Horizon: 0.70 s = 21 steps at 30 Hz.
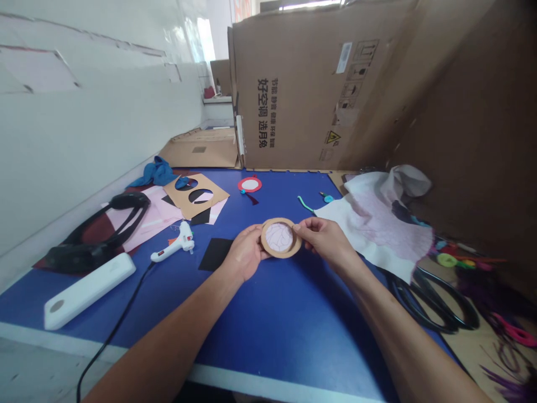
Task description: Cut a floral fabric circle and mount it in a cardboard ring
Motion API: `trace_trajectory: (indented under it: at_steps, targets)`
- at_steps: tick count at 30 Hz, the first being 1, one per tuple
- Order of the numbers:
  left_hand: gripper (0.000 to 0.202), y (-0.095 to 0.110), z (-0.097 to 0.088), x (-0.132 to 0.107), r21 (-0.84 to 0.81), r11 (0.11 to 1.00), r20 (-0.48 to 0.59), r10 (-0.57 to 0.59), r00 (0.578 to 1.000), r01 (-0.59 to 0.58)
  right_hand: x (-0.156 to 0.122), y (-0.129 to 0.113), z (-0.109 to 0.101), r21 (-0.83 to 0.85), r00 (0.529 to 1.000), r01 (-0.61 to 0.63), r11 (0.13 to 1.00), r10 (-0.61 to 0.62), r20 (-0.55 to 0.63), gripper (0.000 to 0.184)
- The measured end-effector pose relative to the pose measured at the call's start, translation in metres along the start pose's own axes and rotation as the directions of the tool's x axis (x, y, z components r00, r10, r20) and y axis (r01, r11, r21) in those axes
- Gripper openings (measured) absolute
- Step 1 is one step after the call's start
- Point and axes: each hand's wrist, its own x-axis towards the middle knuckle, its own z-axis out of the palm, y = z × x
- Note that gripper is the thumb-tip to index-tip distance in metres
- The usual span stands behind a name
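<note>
Between my two hands is a round cardboard ring (282, 253) with a white, pink-lined disc of fabric or paper (278, 237) in its middle. My left hand (246, 251) grips the ring's left edge, its fingertips partly hidden behind it. With thumb and finger, my right hand (323, 236) pinches the ring's upper right rim. A black square sheet (213, 254) lies on the blue table just left of my left hand. Farther back lies a red-rimmed white disc (250, 184) with a dark tassel.
On the left are a white glue gun (178, 244) with a black cord, a long white case (90, 291), a black headset (96, 229) and cardboard with cut holes (197, 210). White cloth (369, 218) and black-handled scissors (436, 302) lie right. A big carton (302, 95) stands behind.
</note>
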Motion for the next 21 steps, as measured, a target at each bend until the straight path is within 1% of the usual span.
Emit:
trace_trajectory:
  at_steps: [5,14,17,21]
  targets:
    - [0.008,0.0,0.001,-0.001,0.009,1.0,0.003,-0.01,1.0,0.01,0.001,0.002,-0.001,-0.064,1.0,0.012,0.998,-0.013,-0.016,0.035]
    - [0.004,-0.003,0.0,-0.002,0.023,1.0,0.052,0.0,0.999,-0.001,0.004,0.011,0.0,-0.162,0.998,0.046,0.986,-0.053,-0.037,0.03]
    - [0.007,-0.004,-0.001,-0.002,0.06,0.998,0.069,-0.002,0.998,-0.002,0.005,0.015,0.001,-0.191,0.997,0.057,0.98,-0.064,-0.033,0.029]
    - [0.013,-0.004,-0.001,-0.002,0.111,0.994,0.065,0.001,0.998,-0.008,0.007,0.02,0.002,-0.215,0.997,0.065,0.975,-0.072,-0.025,0.029]
